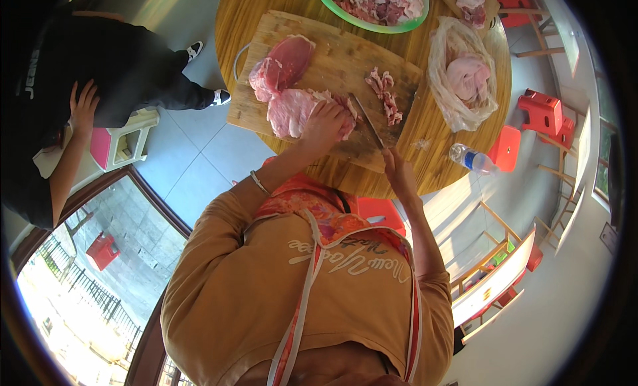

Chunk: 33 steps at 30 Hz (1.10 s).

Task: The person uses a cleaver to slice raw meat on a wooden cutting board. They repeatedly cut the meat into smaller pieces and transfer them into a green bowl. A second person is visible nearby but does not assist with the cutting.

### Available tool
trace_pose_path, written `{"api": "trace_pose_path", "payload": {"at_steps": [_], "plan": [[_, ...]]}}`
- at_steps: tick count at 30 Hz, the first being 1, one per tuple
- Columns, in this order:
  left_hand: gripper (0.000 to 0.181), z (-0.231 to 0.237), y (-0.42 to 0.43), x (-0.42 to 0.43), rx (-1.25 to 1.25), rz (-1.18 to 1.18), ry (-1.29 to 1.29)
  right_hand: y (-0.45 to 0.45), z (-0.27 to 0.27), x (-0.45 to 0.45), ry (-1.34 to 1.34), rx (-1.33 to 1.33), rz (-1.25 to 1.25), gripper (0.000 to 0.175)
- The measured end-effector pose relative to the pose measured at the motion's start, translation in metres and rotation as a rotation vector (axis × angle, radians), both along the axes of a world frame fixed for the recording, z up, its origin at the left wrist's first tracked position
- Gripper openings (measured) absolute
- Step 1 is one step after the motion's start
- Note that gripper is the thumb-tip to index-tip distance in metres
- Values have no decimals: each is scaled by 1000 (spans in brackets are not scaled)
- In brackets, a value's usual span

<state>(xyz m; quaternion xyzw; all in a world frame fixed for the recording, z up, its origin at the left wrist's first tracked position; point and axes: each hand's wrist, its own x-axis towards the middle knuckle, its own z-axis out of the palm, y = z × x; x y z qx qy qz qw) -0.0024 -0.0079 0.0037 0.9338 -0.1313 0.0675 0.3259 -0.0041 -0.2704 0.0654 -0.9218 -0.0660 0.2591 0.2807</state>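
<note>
My left hand point(324, 125) presses down on a piece of raw meat point(290, 111) on the wooden cutting board point(339, 47). My right hand point(398, 170) grips the handle of a knife point(368, 120), whose blade points away from me just right of that meat. A second, darker red chunk of raw meat point(291, 59) lies against the first at the board's left. Several thin cut strips of meat point(385, 94) sit on the right part of the board. The handle is mostly covered by my fingers.
The board rests on a round wooden table point(423, 179). Beyond it stands a green-rimmed bowl point(371, 27) of cut meat. To the right are a plastic bag point(466, 82) holding pale meat and a water bottle point(471, 159). A person in black point(109, 62) is at the left.
</note>
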Motion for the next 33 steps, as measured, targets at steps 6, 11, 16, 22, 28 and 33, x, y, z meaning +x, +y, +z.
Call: {"api": "trace_pose_path", "payload": {"at_steps": [6, 11, 16, 22, 28, 33], "plan": [[36, -3, 2, 3, 155, -94, 98, 15, -8, -19, -64, -25, 78, 38], [39, -6, -5, 5, 144, -47, 9, 64, -24, 15, -17, -160, 94, 35], [35, 0, 0, 2, -10, -22, 56, 81, -30, 47, -55, -79, 70, 44], [29, 6, -1, 2, -182, 92, -98, 21, -1, 57, -35, -35, -107, 48], [26, 4, -2, 4, -294, 127, -93, 16, 10, 3, -43, -7, -28, 39], [20, 2, 0, 5, -120, 108, -79, 25, -8, -11, -81, -12, 12, 36]]}}
